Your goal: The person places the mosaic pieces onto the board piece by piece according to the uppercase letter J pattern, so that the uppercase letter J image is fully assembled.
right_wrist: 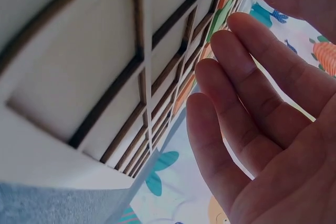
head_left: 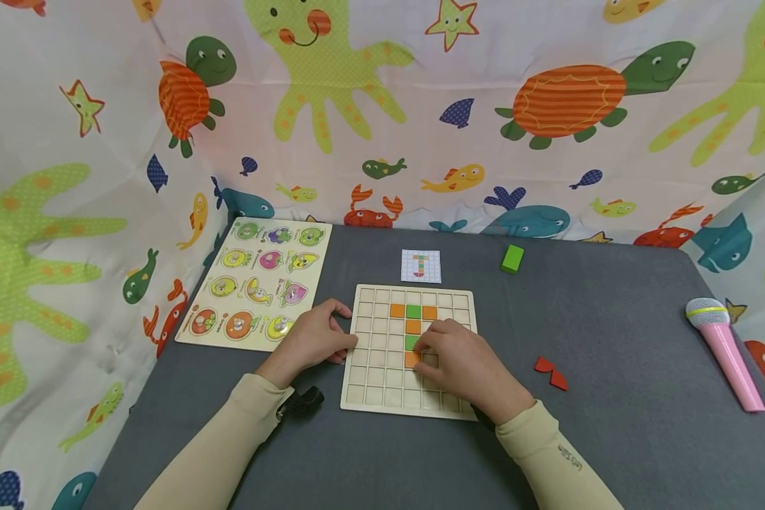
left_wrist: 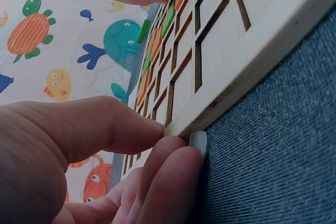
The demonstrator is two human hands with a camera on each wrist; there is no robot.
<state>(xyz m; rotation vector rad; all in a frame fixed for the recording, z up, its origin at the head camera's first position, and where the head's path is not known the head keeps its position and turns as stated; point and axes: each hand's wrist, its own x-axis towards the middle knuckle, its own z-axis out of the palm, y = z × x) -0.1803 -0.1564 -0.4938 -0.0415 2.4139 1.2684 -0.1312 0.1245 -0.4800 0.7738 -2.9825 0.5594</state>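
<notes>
The square, pale-wood grid board lies flat, orange and green square tiles forming a T in its cells. The left hand pinches the board's left edge between thumb and fingers. The right hand has released, gently bent fingers, tips at the nearest orange tile; exact contact is unclear. Both forearms angle in from the board's near side. A white printed card lies beyond the board; flat red pieces lie to its right.

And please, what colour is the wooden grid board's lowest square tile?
The tile is orange, clearest in the head view.
</notes>
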